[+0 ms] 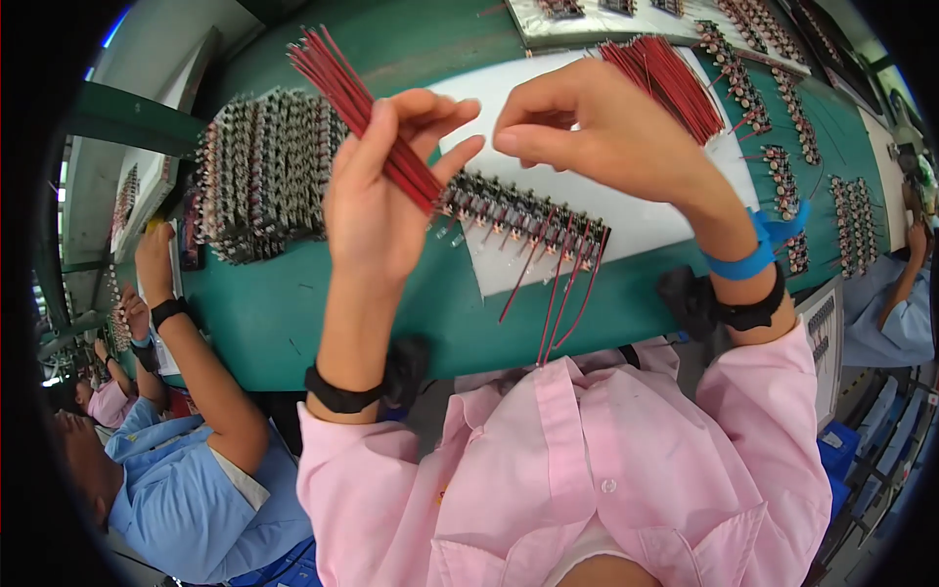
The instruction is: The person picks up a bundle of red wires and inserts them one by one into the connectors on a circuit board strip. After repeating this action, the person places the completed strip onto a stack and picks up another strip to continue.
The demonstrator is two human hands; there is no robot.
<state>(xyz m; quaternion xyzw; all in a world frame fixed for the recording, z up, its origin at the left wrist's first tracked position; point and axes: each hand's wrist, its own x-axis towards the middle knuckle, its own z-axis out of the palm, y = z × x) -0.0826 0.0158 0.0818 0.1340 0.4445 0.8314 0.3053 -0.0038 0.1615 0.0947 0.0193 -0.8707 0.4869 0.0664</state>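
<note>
My left hand [370, 201] is closed around a bundle of thin red wires [337, 80], which slants from upper left down across the palm; its other fingers are partly spread. To the right, my right hand [621, 127] is raised with thumb and forefinger brought together in a pinch. Whatever it may hold is too small to see. Below both hands, a row of small circuit boards [523, 217] lies partly on a white sheet [504, 276]. Several red wires [558, 293] stick out from the row's right part toward me.
A big block of stacked circuit boards [259, 176] stands left on the green table [284, 338]. More red wires [670, 90] lie on the sheet behind my right hand. Further board rows [782, 181] are at the right. A co-worker in blue [196, 489] sits close at left.
</note>
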